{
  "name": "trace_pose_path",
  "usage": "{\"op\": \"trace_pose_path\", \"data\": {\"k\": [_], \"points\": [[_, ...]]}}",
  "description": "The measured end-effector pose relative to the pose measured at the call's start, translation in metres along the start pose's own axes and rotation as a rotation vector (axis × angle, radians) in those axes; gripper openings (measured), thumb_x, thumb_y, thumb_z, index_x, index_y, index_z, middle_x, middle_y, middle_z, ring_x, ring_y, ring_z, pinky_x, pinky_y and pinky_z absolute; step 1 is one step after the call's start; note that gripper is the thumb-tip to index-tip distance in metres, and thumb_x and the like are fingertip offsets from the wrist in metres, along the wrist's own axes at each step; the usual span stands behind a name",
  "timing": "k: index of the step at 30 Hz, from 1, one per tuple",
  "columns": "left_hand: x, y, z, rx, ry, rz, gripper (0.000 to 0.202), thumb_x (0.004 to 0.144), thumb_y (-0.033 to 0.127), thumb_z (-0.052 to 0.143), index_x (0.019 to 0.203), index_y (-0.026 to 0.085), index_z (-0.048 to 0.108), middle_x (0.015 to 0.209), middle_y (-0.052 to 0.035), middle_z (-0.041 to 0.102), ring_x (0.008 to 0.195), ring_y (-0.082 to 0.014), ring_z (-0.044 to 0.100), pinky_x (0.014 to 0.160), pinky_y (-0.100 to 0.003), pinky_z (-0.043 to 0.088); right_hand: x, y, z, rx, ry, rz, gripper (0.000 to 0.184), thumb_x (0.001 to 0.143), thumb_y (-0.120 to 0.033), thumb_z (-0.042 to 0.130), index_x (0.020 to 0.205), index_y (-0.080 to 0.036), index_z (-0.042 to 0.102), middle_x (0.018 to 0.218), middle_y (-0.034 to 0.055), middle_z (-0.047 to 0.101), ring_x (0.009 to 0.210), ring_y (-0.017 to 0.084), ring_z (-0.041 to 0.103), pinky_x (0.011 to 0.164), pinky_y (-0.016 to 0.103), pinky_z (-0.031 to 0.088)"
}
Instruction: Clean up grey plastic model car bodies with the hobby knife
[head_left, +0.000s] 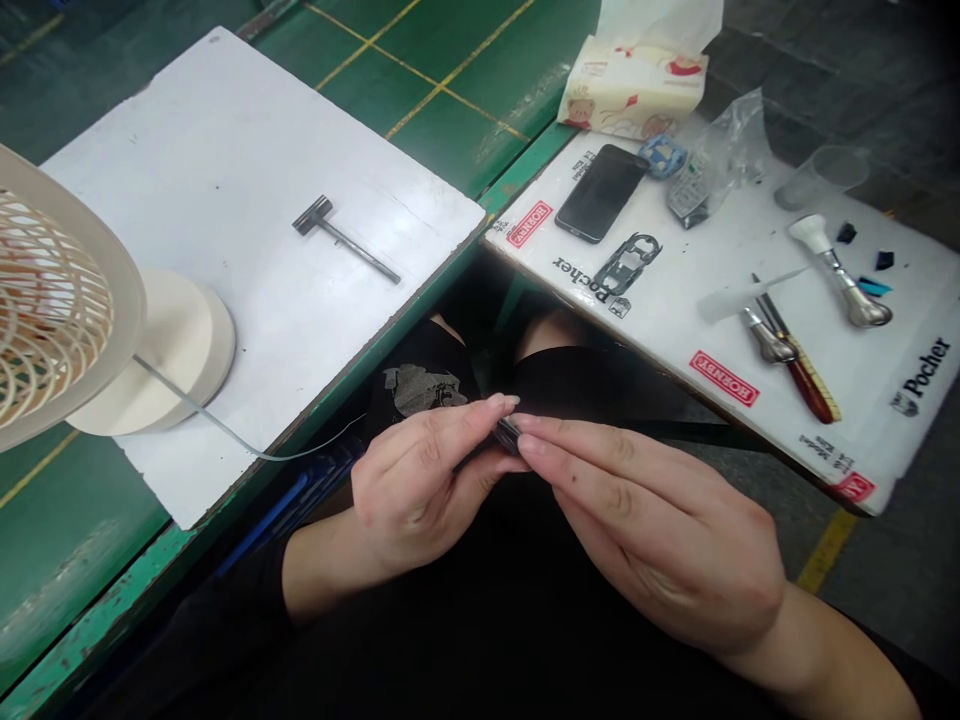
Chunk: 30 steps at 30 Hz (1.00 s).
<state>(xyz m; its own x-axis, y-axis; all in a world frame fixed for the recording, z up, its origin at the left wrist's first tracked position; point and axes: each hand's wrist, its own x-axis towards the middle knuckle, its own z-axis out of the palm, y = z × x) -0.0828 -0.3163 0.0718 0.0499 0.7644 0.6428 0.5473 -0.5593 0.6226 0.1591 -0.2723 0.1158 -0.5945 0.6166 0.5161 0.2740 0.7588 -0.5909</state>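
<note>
White worktop (pixel 247 150) before us, we are handling a small dark part (pixel 508 434).
Our left hand (pixel 416 480) and right hand (pixel 660 520) are pinching it between their fingertips, which are mostly hiding it.

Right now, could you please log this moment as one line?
left hand: holding small dark part | right hand: fingertips at it | white board: T-shaped tool | printed board: phone

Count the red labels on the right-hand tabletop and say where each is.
3: the first label left of the phone, the second label left of the brown-handled tool, the third label at the near corner. Others may be hidden under objects.
</note>
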Motion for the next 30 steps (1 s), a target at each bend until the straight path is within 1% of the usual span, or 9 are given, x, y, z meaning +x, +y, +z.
{"op": "trace_pose_path", "data": {"k": [6,9,11,15,19,22,25,28,30], "points": [[-0.001,0.001,0.005,0.071,0.063,0.041,0.061,0.102,0.01,0.096,0.159,0.019,0.08,0.138,-0.0111,0.095,0.109,-0.0269,0.097,0.095,-0.036,0.084,0.003,-0.003,0.001,0.044,-0.03,-0.008,0.042,0.107,0.009,0.076,0.147,-0.006,0.082,0.152,0.0186,0.086,0.148,0.024,0.083,0.131,0.034,0.069],[-0.001,0.001,0.008,0.082,0.091,0.063,0.057,0.099,0.011,0.099,0.153,0.016,0.082,0.133,-0.0128,0.095,0.107,-0.0276,0.097,0.093,-0.036,0.084,0.004,-0.005,0.004,0.076,0.004,0.052,0.034,0.11,0.001,0.081,0.142,-0.007,0.083,0.147,0.0165,0.089,0.14,0.022,0.087,0.131,0.028,0.067],[0.0,0.0,0.01,0.077,0.105,0.086,0.052,0.098,0.015,0.102,0.147,0.017,0.084,0.125,-0.0113,0.096,0.101,-0.0268,0.096,0.088,-0.036,0.084,0.005,-0.006,0.005,0.101,0.015,0.141,0.029,0.112,-0.005,0.083,0.14,-0.012,0.084,0.14,0.0112,0.092,0.128,0.02,0.091,0.125,0.026,0.07],[0.003,-0.002,0.01,0.065,0.103,0.086,0.04,0.098,0.021,0.104,0.133,0.024,0.085,0.108,-0.0035,0.095,0.086,-0.0234,0.093,0.075,-0.034,0.081,0.006,-0.005,0.004,0.227,0.028,0.346,0.027,0.111,-0.014,0.087,0.134,-0.027,0.088,0.129,0.0012,0.094,0.107,0.022,0.094,0.101,0.03,0.081],[0.006,0.0,0.01,0.068,0.047,0.042,0.034,0.095,0.026,0.108,0.119,0.023,0.083,0.097,-0.001,0.091,0.079,-0.0203,0.089,0.074,-0.031,0.078,0.008,0.002,0.003,0.436,-0.01,0.606,0.012,0.109,-0.023,0.092,0.121,-0.028,0.094,0.113,0.0005,0.095,0.088,0.02,0.092,0.079,0.026,0.079],[0.005,0.002,0.01,-0.036,-0.031,-0.105,0.037,0.091,0.033,0.111,0.113,0.023,0.083,0.092,0.0008,0.088,0.075,-0.017,0.084,0.072,-0.028,0.074,0.007,0.008,0.008,0.608,-0.017,0.77,0.011,0.107,-0.037,0.098,0.112,-0.028,0.096,0.105,0.0028,0.094,0.087,0.023,0.092,0.076,0.026,0.078],[0.003,0.004,0.011,-0.245,-0.102,-0.381,0.038,0.089,0.041,0.113,0.11,0.024,0.087,0.093,-0.0016,0.087,0.077,-0.018,0.084,0.07,-0.028,0.073,0.004,0.013,0.016,0.795,0.022,0.898,0.025,0.1,-0.047,0.106,0.112,-0.027,0.097,0.104,0.0049,0.094,0.091,0.025,0.092,0.082,0.03,0.079],[0.002,0.001,0.014,-0.467,-0.111,-0.567,0.035,0.088,0.042,0.113,0.107,0.023,0.091,0.099,-0.0054,0.088,0.083,-0.0204,0.086,0.071,-0.029,0.075,0.001,0.015,0.019,0.932,0.055,0.949,0.029,0.1,-0.047,0.107,0.117,-0.026,0.097,0.103,0.005,0.093,0.091,0.022,0.091,0.086,0.03,0.079],[0.003,-0.001,0.015,-0.551,-0.109,-0.595,0.03,0.089,0.038,0.113,0.105,0.023,0.092,0.1,-0.0055,0.087,0.086,-0.0196,0.086,0.072,-0.028,0.076,0.001,0.016,0.018,0.948,0.037,0.946,0.028,0.1,-0.044,0.107,0.117,-0.026,0.096,0.101,0.0042,0.093,0.09,0.02,0.091,0.086,0.027,0.078]]}}
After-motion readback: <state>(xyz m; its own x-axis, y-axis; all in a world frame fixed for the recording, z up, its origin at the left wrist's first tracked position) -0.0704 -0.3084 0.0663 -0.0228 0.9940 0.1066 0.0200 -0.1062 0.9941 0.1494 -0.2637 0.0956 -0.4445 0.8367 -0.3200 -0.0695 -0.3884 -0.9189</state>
